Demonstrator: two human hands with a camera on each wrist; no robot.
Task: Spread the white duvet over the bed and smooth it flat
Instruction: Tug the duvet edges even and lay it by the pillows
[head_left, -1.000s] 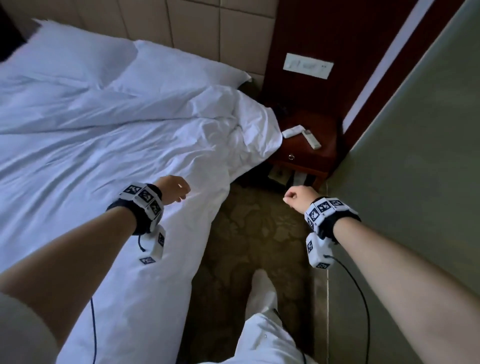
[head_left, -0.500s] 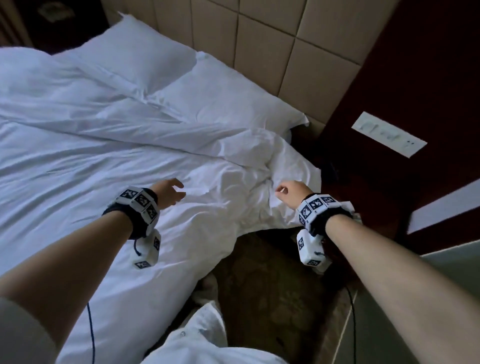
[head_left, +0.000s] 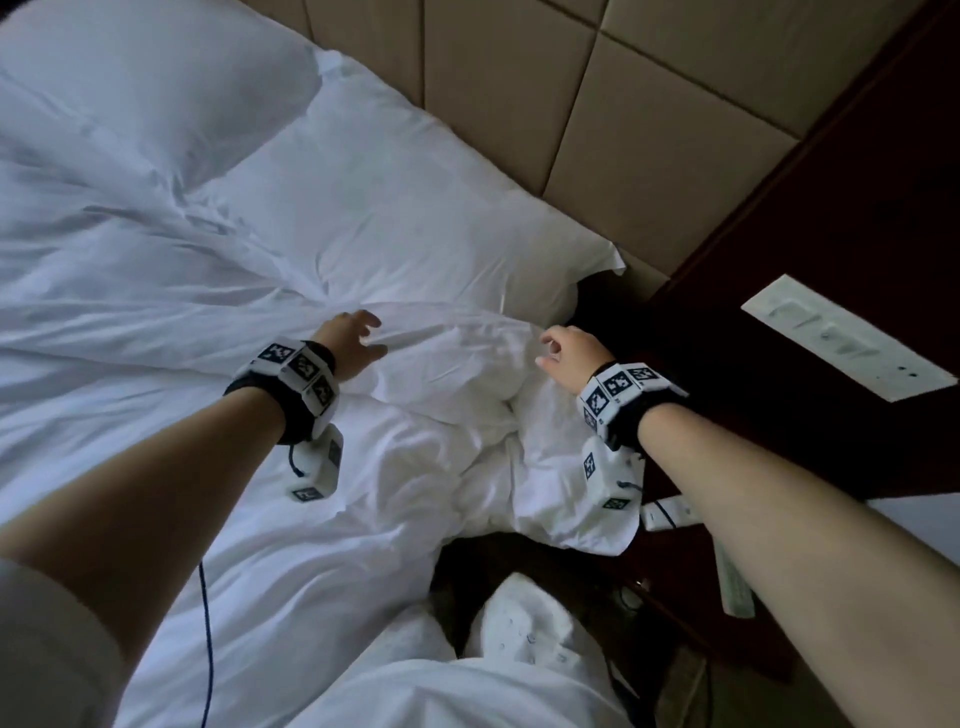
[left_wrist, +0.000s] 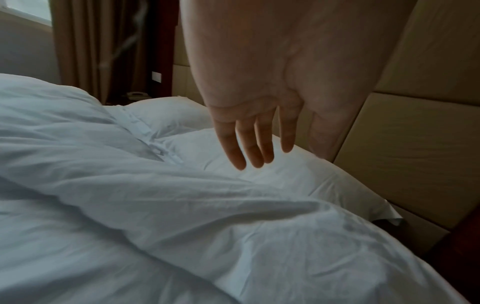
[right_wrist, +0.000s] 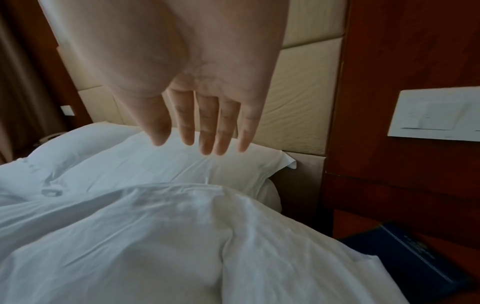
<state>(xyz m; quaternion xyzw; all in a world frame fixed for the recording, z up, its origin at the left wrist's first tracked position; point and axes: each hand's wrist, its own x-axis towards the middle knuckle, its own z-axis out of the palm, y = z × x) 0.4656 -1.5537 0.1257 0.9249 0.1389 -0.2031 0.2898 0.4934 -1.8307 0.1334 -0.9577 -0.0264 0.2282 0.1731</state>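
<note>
We hold the left hand (head_left: 349, 340) above the white duvet (head_left: 171, 467) near the head of the bed, fingers (left_wrist: 249, 148) extended, slightly spread and holding nothing; the left wrist view shows the fingertips clear of the fabric. We hold the right hand (head_left: 569, 356) beside it, closer to the bed's edge, also extended and loosely spread, with its fingers (right_wrist: 207, 131) above the duvet and gripping nothing. The duvet covers most of the bed but is not flat: its top edge (head_left: 452, 325) forms a raised fold between the two hands, and its near corner (head_left: 561, 499) is bunched and hangs over the side of the bed. Two white pillows (head_left: 395, 208) lie at the head of the bed, just beyond the duvet's top edge, against the padded beige headboard (head_left: 623, 93). To the right stands a dark wood panel (head_left: 857, 182) carrying a white switch plate (head_left: 844, 338). Below the right forearm, a white remote (head_left: 670, 512) rests on the dark nightstand (head_left: 691, 613). Each wrist carries a band with black-and-white markers (head_left: 304, 366).
</note>
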